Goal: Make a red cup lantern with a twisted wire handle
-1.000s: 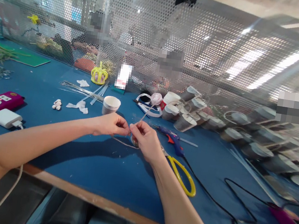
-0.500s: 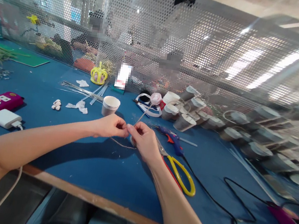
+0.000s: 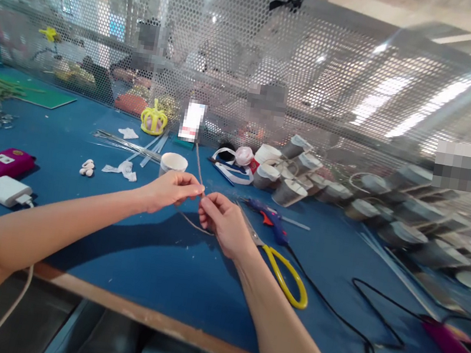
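Head view: we see the left hand (image 3: 169, 190) and right hand (image 3: 223, 222) meeting above the blue tabletop (image 3: 125, 254), fingertips almost touching. Each grip is narrow, pinched on a thin wire (image 3: 199, 168) that sticks up between them and curls under the hands. Yellow-handled scissors (image 3: 286, 277) lie just beside the right wrist. A white cup (image 3: 174, 162) stands behind the left hand.
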Demonstrator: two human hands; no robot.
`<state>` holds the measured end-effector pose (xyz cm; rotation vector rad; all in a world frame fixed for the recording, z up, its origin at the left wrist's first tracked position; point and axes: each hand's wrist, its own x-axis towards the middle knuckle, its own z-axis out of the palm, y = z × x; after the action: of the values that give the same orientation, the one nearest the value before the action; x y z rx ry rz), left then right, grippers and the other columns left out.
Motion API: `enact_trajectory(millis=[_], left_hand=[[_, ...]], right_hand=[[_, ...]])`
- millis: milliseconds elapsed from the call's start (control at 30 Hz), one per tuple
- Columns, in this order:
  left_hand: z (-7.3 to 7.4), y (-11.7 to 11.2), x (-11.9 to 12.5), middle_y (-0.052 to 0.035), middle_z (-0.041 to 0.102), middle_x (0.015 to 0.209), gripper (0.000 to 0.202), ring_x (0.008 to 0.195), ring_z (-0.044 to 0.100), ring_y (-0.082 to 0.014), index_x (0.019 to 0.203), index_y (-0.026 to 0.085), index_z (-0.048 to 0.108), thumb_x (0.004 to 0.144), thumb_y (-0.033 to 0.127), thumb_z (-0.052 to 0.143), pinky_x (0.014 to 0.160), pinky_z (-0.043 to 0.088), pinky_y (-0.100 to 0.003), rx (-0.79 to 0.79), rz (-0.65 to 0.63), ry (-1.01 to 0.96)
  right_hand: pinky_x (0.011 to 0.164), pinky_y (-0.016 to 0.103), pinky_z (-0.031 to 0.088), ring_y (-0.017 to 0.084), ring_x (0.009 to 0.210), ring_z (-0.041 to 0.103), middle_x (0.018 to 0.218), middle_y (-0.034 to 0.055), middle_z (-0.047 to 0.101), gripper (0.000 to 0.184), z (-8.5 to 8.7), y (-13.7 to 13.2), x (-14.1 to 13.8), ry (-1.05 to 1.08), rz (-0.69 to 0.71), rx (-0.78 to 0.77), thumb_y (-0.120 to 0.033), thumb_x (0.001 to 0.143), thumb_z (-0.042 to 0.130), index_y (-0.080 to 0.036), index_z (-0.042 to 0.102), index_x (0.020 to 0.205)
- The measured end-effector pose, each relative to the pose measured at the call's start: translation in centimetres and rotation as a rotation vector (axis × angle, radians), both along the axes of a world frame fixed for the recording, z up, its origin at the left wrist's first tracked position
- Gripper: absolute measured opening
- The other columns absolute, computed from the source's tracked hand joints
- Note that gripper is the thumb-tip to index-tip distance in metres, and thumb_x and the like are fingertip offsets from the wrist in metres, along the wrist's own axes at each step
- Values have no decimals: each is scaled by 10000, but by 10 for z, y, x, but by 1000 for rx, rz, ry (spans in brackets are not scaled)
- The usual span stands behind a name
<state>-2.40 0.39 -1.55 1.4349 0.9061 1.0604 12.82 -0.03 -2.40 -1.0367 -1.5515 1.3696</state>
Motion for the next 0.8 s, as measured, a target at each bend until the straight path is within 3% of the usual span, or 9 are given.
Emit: enact_trajectory(millis=[200, 500, 700, 800], left_hand=[[-1, 0, 0, 61, 391, 473, 267, 427, 307, -48, 568, 141, 479, 708, 362, 532, 416, 217, -201, 60, 95, 145], [2, 4, -5, 51, 418, 500, 234, 447, 312, -53, 654, 138, 549, 735, 355, 515, 411, 230, -187, 166, 210, 133], [6, 3, -5, 40, 435, 547, 255, 451, 309, -46, 624, 139, 521, 726, 372, 523, 423, 223, -192, 163, 230, 90], [8, -2, -3, 31, 452, 554, 252, 468, 326, -58, 638, 144, 534, 725, 380, 520, 429, 233, -195, 162, 222, 142]], right_hand=[[453, 185, 364, 54, 484, 451, 569, -51, 495, 234, 3, -3, -2, -90, -11, 48, -381, 698, 581, -169, 497, 646], [392, 184, 326, 56, 415, 418, 521, -53, 487, 203, 13, 3, 9, -241, -9, 100, -350, 722, 543, -168, 495, 645], [449, 210, 374, 85, 484, 478, 568, -3, 526, 267, 58, 26, 45, -315, -297, 327, -388, 760, 478, -155, 526, 639], [541, 235, 414, 122, 604, 539, 703, 31, 591, 171, 73, 45, 75, -541, -571, 569, -318, 750, 518, -152, 533, 787]])
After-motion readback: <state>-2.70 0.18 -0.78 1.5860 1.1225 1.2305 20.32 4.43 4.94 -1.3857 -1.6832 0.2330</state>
